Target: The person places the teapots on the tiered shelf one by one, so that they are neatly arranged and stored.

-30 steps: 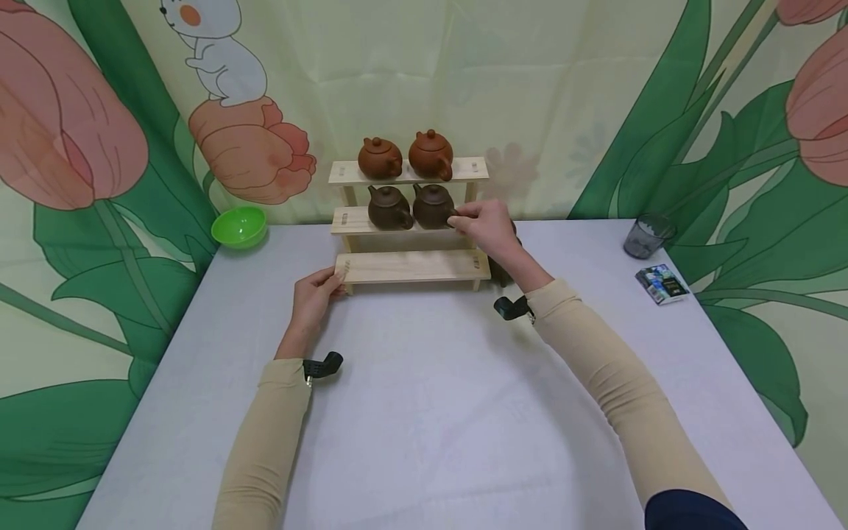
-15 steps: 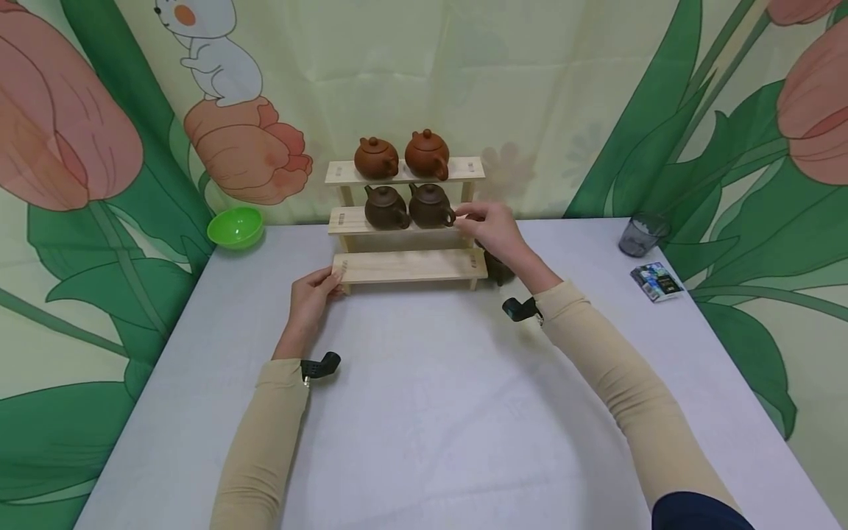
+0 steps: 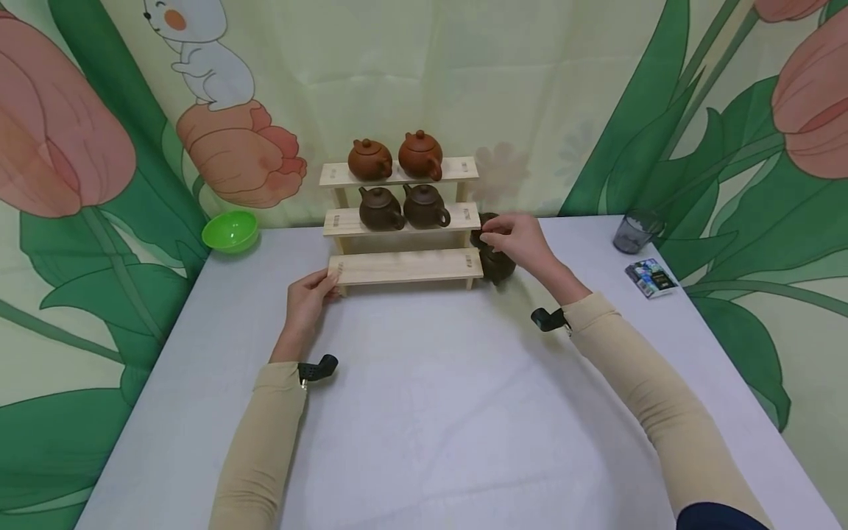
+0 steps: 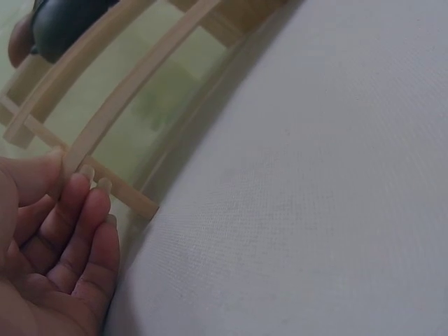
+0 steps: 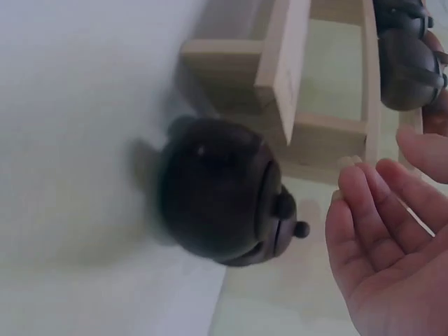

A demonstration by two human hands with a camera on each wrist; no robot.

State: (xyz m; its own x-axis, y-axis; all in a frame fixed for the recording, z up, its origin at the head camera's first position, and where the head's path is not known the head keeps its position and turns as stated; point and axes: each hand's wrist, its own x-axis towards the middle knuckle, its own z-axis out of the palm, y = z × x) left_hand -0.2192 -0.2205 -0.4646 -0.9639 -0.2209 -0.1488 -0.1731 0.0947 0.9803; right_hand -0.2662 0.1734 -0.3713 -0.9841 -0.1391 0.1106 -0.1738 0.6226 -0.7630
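Head view fwd/dn, farther; wrist views close, tilted; all incl. rack (image 3: pixel 405 268).

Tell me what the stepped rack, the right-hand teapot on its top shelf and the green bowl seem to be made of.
Stepped rack: wood, apparently unpainted; pale boards with faint grain. Right-hand teapot: probably unglazed clay, from its earthy reddish-brown colour and soft sheen. Green bowl: likely smooth, glossy plastic, from its bright, even colour, though glazed ceramic remains possible.
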